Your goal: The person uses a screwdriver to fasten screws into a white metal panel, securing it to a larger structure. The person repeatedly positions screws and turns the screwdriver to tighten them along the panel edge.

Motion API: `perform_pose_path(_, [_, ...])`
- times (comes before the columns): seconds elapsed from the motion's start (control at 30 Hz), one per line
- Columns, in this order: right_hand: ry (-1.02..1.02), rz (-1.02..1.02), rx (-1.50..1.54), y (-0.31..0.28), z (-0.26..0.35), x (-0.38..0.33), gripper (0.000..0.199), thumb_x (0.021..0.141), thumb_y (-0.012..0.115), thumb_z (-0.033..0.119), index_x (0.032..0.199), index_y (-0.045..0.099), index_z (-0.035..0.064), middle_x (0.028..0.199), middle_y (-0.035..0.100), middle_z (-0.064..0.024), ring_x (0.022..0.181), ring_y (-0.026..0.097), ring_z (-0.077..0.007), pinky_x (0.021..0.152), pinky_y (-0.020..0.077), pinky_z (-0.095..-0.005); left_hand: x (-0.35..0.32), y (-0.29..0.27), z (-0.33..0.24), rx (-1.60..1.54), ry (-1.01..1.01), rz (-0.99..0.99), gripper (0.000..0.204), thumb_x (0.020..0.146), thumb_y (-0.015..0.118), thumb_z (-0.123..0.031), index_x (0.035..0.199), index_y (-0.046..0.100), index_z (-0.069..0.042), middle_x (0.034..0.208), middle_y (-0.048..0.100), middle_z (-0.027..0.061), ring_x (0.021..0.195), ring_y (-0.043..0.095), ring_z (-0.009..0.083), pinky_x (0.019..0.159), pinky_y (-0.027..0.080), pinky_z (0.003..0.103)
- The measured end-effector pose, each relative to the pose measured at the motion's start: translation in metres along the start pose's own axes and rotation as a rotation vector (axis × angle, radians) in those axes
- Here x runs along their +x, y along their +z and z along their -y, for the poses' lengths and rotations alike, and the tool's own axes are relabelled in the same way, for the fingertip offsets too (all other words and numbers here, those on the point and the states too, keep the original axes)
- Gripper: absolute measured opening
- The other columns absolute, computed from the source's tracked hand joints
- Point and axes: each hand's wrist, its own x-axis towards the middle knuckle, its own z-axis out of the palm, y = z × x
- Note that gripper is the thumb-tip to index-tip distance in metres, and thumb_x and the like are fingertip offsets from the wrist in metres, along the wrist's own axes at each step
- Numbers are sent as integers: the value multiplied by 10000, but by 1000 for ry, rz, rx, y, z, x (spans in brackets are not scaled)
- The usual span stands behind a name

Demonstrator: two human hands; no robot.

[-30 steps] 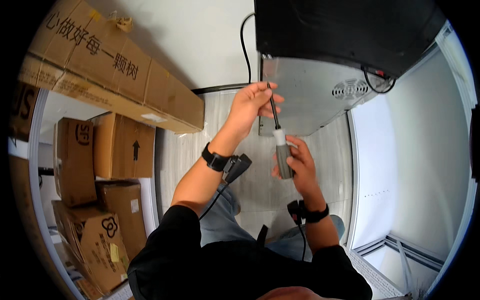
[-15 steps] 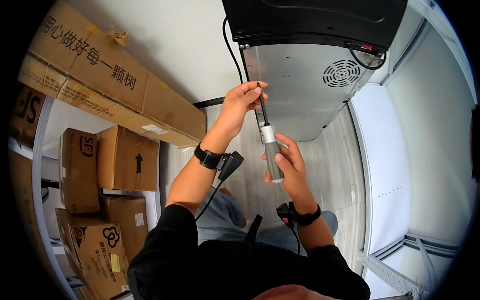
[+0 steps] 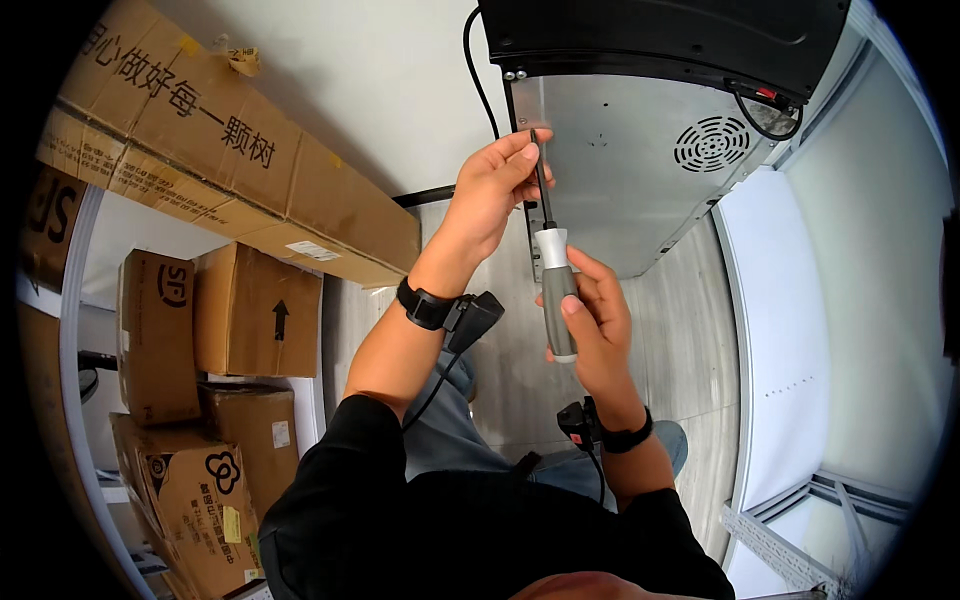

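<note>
A screwdriver with a grey and white handle and a dark shaft points away from me, held between both hands. Around its handle are the fingers of my right hand. My left hand pinches the shaft close to its tip; whether a screw sits there is too small to tell. Just past the tip stands a metal appliance panel with a round slotted vent. I cannot tell whether the tip touches it. A black housing tops the panel.
Along the left wall lies a long cardboard box. Below it, a shelf holds several cardboard boxes. A black cable hangs beside the appliance. On the right are a white panel and a metal frame. Grey plank flooring lies beneath.
The appliance sits further right in view. Both hands have shifted slightly right with the screwdriver, and the left hand and tip are a little higher in the picture. Neither grip has visibly changed.
</note>
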Motion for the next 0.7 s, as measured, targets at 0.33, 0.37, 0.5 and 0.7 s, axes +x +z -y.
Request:
perform_pose_path(0.33, [28,-16,90,8,3,9,430,925,412,103,1341,377,-1,973,587,-169,682,579,-115,437,488,-217,10,-8,7,-169,-3,39,283,967,502,-243,1122,596,-25,785,587,-17,744,560,99,680,443,224])
perform_pose_path(0.37, [39,-24,94,10,3,9,430,926,410,107,1341,377,0,964,588,-169,663,576,-114,434,485,-217,10,-9,5,-173,-6,44,283,966,505,-245,1119,598,-26,784,587,-17,745,561,99,679,443,225])
perform_pose_path(0.5, [95,-58,143,13,9,9,429,931,403,133,1339,380,4,924,588,-175,544,546,-110,417,464,-220,9,-8,4,-174,3,35,280,961,517,-249,1109,601,-26,779,586,-13,736,559,101,679,443,226])
perform_pose_path(0.7, [101,-66,185,16,11,7,428,935,394,155,1334,363,4,901,586,-190,436,512,-134,385,426,-235,8,-4,4,-162,8,21,332,979,463,-239,1160,561,22,769,572,16,725,553,127,657,437,238])
